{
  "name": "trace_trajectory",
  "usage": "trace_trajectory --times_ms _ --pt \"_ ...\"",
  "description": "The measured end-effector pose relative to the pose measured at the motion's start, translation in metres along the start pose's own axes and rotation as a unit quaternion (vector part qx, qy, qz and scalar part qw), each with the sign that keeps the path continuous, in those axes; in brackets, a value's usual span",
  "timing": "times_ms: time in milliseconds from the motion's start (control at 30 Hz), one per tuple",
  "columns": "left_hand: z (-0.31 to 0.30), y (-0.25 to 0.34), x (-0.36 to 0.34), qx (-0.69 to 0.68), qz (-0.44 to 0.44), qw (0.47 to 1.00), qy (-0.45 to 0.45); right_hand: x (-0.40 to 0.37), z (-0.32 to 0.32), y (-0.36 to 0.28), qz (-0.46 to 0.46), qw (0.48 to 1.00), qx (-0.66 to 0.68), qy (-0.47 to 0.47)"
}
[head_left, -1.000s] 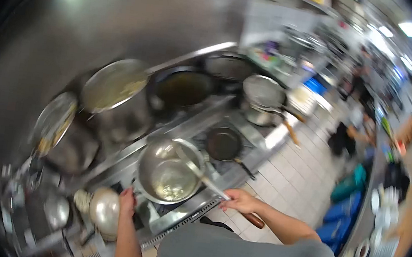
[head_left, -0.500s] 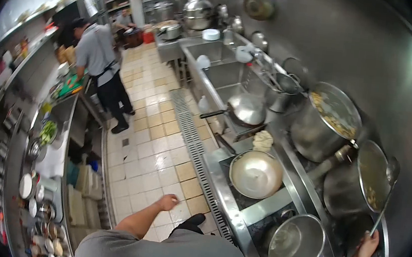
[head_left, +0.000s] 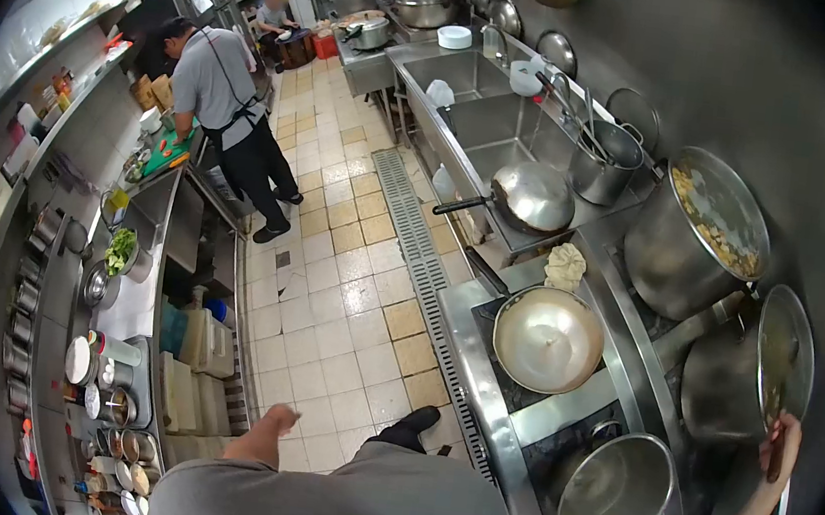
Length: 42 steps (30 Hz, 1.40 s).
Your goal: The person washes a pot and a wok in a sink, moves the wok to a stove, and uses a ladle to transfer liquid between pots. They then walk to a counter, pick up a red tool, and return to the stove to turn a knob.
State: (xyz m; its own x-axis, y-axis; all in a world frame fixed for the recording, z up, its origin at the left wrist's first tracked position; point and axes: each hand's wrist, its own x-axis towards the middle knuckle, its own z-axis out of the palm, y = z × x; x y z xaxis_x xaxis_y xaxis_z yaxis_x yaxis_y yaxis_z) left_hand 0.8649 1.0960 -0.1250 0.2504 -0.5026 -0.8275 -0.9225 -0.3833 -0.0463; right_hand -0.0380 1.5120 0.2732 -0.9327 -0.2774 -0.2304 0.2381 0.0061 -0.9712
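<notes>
My right hand [head_left: 781,447] is closed around the brown end of a ladle's handle [head_left: 774,464], at the near rim of a tall metal pot [head_left: 720,390]. The ladle's bowl is hard to make out; it appears to be inside that pot. My left hand [head_left: 281,419] hangs over the tiled floor with loosely bent fingers and nothing visible in it. Beside my right forearm, a deep metal pan [head_left: 616,497] sits on the front burner. A shallow wok [head_left: 548,340] stands further along, with a crumpled cloth [head_left: 564,266] by its rim.
Another large pot [head_left: 691,237] holds liquid with pale pieces. Beyond the stove are a lidded-looking dark-handled pan [head_left: 532,198] and a double sink [head_left: 507,127]. A floor drain [head_left: 423,249] runs along the stove. A co-worker [head_left: 222,107] stands at the left counter near a green board [head_left: 164,153].
My right hand has moved up to the pot's rim, and the ladle's bowl has gone from above the rim to out of clear sight. My left hand has drawn back toward my body.
</notes>
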Motion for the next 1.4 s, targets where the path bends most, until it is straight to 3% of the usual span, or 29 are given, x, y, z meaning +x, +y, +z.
trace_trajectory --times_ms 33,67,100,133,200,233,300,333,367,400,433,467,533,567,600,633,667,733,767,800,867,967,1000,1033,1067,1200,1400 --pt "0.011 0.003 0.071 0.180 0.197 0.964 0.010 0.006 0.004 -0.009 0.000 1.000 -0.002 0.005" --pt "-0.005 0.055 0.021 0.165 0.220 0.960 0.051 0.012 0.005 -0.015 0.067 0.995 0.068 -0.004" --pt "0.003 0.074 0.031 0.040 0.312 0.940 0.128 0.019 0.001 -0.019 0.131 0.981 0.139 -0.016" --pt "-0.002 0.109 0.025 0.029 0.353 0.925 0.140 0.025 -0.008 -0.021 0.129 0.982 0.135 -0.012" --pt "-0.010 0.167 0.015 -0.043 0.397 0.910 0.110 0.042 -0.028 -0.027 0.146 0.929 0.325 -0.104" --pt "-0.010 0.187 0.015 -0.081 0.419 0.900 0.085 0.056 -0.043 -0.025 0.144 0.931 0.321 -0.101" --pt "-0.021 0.214 -0.008 -0.085 0.431 0.895 0.079 0.071 -0.060 -0.018 0.095 0.873 0.418 -0.234" --pt "-0.020 0.226 -0.020 -0.085 0.442 0.890 0.073 0.069 -0.065 -0.020 0.061 0.880 0.424 -0.204" --pt "-0.015 0.229 -0.018 -0.104 0.442 0.889 0.068 0.048 -0.050 -0.026 0.108 0.834 0.489 -0.234" --pt "-0.009 0.227 -0.008 -0.116 0.447 0.885 0.056 0.068 -0.067 -0.014 -0.026 0.844 0.474 -0.250" --pt "0.004 0.220 0.021 -0.114 0.480 0.866 0.079 0.020 -0.025 -0.033 0.048 0.836 0.508 -0.201" --pt "0.010 0.211 0.034 -0.046 0.471 0.875 0.098 -0.018 0.008 -0.044 0.087 0.806 0.540 -0.228" --pt "0.023 0.183 0.068 0.023 0.424 0.901 0.089 -0.015 0.004 -0.037 -0.036 0.847 0.461 -0.260" --pt "0.023 0.168 0.064 0.148 0.494 0.852 0.094 -0.056 0.035 -0.056 0.006 0.858 0.495 -0.136" --pt "0.033 0.143 0.105 0.140 0.443 0.884 0.044 -0.050 0.028 -0.056 0.016 0.837 0.517 -0.180" --pt "0.046 0.121 0.162 0.163 0.474 0.863 0.057 -0.046 0.021 -0.059 0.064 0.827 0.533 -0.169" --pt "0.021 0.114 0.068 0.237 0.415 0.878 -0.032 -0.053 0.022 -0.063 0.070 0.834 0.526 -0.152" --pt "0.032 0.066 0.144 0.435 0.521 0.734 0.013 -0.066 0.029 -0.073 0.076 0.845 0.507 -0.151" --pt "0.031 0.055 0.138 0.507 0.570 0.645 0.052 -0.071 0.030 -0.075 0.075 0.848 0.498 -0.163" --pt "0.031 0.056 0.139 0.510 0.574 0.638 0.049 -0.070 0.029 -0.074 0.072 0.840 0.514 -0.161" --pt "0.025 0.046 0.139 0.558 0.416 0.718 0.019 -0.076 0.029 -0.077 0.062 0.850 0.500 -0.155" --pt "0.016 0.052 0.144 0.545 0.452 0.703 0.057 -0.088 0.029 -0.078 0.056 0.854 0.497 -0.144" --pt "0.016 0.057 0.146 0.396 0.378 0.837 -0.014 -0.090 0.027 -0.078 0.053 0.854 0.496 -0.148" --pt "0.011 0.068 0.120 0.140 0.286 0.945 -0.072 -0.093 0.025 -0.077 0.051 0.854 0.496 -0.152" --pt "0.003 0.088 0.069 -0.072 0.204 0.974 -0.070 -0.097 0.024 -0.077 0.048 0.850 0.501 -0.154" --pt "0.002 0.150 0.042 -0.089 0.256 0.960 -0.070 -0.131 0.027 -0.080 0.028 0.866 0.480 -0.140" --pt "0.002 0.198 0.023 -0.079 0.306 0.946 -0.070 -0.199 0.024 -0.070 0.013 0.873 0.463 -0.153"
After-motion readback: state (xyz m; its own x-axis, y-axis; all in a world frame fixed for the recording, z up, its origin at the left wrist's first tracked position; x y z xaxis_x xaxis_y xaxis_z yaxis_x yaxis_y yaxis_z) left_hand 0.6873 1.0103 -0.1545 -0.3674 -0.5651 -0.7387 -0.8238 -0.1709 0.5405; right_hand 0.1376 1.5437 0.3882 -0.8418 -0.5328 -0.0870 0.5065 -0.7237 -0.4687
